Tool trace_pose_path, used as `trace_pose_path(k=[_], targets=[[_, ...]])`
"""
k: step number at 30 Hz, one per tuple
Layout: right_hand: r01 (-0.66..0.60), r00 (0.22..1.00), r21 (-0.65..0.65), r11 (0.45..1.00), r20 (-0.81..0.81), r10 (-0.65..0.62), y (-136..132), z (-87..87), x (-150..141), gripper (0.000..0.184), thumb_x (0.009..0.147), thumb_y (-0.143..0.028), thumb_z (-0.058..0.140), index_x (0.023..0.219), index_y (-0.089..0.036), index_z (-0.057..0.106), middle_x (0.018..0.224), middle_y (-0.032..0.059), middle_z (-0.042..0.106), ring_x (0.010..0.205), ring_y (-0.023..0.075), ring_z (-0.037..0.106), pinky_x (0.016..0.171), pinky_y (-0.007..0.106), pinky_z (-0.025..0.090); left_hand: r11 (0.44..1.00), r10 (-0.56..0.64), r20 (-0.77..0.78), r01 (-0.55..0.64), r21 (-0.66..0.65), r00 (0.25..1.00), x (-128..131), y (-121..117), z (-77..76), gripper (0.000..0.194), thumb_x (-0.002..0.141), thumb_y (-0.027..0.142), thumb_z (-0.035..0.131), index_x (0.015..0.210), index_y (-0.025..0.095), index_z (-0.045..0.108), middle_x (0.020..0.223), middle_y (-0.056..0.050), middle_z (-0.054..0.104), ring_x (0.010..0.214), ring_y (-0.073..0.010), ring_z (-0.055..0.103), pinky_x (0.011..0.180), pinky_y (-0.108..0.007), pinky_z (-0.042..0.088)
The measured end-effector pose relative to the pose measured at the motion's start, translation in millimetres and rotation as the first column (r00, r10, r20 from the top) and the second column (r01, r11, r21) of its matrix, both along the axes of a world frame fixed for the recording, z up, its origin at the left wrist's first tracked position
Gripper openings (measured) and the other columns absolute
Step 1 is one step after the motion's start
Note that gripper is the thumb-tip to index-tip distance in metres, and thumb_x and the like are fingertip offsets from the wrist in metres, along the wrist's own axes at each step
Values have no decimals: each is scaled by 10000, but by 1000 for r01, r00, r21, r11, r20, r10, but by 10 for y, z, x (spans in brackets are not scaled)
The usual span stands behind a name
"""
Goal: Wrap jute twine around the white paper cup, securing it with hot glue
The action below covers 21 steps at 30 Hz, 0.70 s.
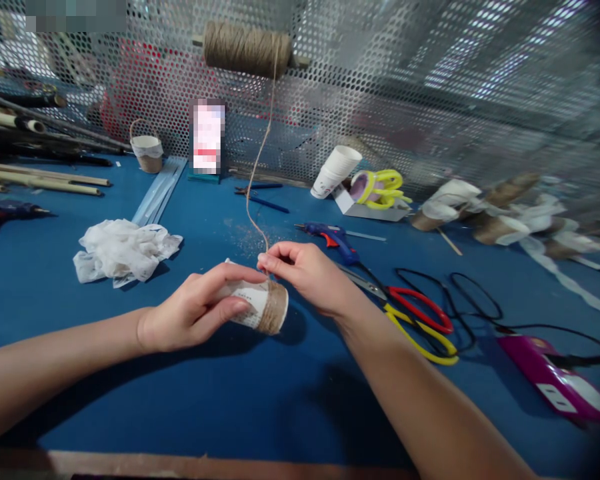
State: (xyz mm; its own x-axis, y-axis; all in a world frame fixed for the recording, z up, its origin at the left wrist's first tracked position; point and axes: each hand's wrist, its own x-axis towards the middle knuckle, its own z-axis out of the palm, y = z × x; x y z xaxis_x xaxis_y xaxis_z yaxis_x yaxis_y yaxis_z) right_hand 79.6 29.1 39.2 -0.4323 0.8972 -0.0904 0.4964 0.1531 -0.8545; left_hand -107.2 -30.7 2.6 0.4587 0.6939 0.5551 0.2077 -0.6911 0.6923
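Observation:
My left hand [195, 310] is wrapped round a white paper cup [254, 305] that lies on its side just above the blue table [230, 400]. Brown twine covers the cup's bottom end [275, 308]. My right hand [307, 273] pinches the twine strand [257, 175] right at the cup. The strand runs up to a twine spool [245, 48] mounted on the perforated metal panel behind the table.
Scissors with red and yellow handles [420, 323] and a blue glue gun [333, 238] lie right of my hands. A crumpled white plastic sheet [123, 250] sits left. Stacked cups [336, 170], finished wrapped cups [485, 207], a magenta device [555, 377] with black cable, and sticks [40, 177] surround them.

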Motion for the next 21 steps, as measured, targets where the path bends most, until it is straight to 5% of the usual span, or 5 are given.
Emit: trace_pose_path(k=[6,11,15,21], targets=[[-32,999,-60,998,-29,30,-24,-91,-29,240,773,-381,581,660,-169,591,591,-19,536,544,105,435,529,260,330,1000,27,4,-27,0,1000,-11,-9,-28,249,901,176,457,1148,165,481,916,-63,652,682,-121,597,574,-198,456],[43,990,-183,982,-125,-67,44,-150,-40,217,816,-374,564,765,-169,612,706,19,608,627,124,544,595,266,436,981,156,43,-150,-119,987,-8,40,-67,256,900,231,471,1145,169,512,982,-71,636,787,-144,592,631,-210,458],[110,960,-260,959,-222,-170,60,-120,9,316,883,-446,457,860,-159,588,817,67,634,688,136,604,602,272,496,905,288,176,-208,-371,941,33,144,-70,271,891,282,480,1123,144,508,907,-59,619,701,-122,565,611,-213,458],[-10,962,-192,981,-269,-43,-105,-185,36,363,720,-369,694,1010,-202,553,957,68,628,831,180,624,634,307,542,721,370,328,-46,-692,869,88,222,-39,259,839,290,542,1032,123,498,668,21,542,532,-78,502,505,-183,432]])
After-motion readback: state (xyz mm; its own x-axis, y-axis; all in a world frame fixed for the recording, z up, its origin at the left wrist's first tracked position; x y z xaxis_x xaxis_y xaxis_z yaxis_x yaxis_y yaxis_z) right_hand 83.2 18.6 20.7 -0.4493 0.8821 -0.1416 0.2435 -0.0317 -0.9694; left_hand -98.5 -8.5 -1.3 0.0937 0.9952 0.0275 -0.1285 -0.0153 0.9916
